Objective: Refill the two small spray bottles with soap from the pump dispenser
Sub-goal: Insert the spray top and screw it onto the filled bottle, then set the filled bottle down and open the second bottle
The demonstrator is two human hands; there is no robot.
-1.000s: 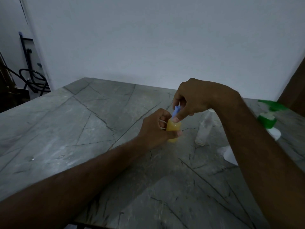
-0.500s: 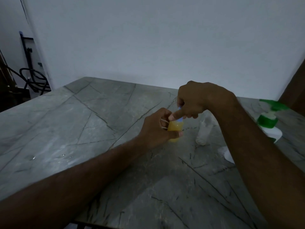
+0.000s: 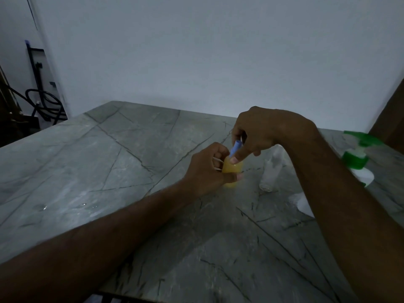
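Left hand: the left hand point(image 3: 205, 169) is wrapping its curled fingers and thumb round the small yellow bottle point(image 3: 233, 171), holding it upright on the worktop point(image 3: 122, 162), towards the middle and somewhat nearer the far edge than the near one.
Right hand: the right hand point(image 3: 260, 132) is reaching in from above with its fingers curled, pinching the blue spray top point(image 3: 235, 148) that is sticking out of the bottle's neck at a slant; the thumb tip is resting at the mouth of the bottle.
Yellow bottle: it is showing a yellowish fill through most of its visible body; its base is touching the worktop.
Clear bottle: the second small clear bottle point(image 3: 272, 171) is standing just to the right of the yellow one, apart from both hands, partly behind the right forearm; whether it is holding any liquid I cannot tell.
Pump dispenser: the green-and-white pump dispenser point(image 3: 356, 159) is standing by the right edge of the worktop, mostly hidden behind the right arm.
Light: the scene is looking dim, so fine detail on the spray top is staying unclear.
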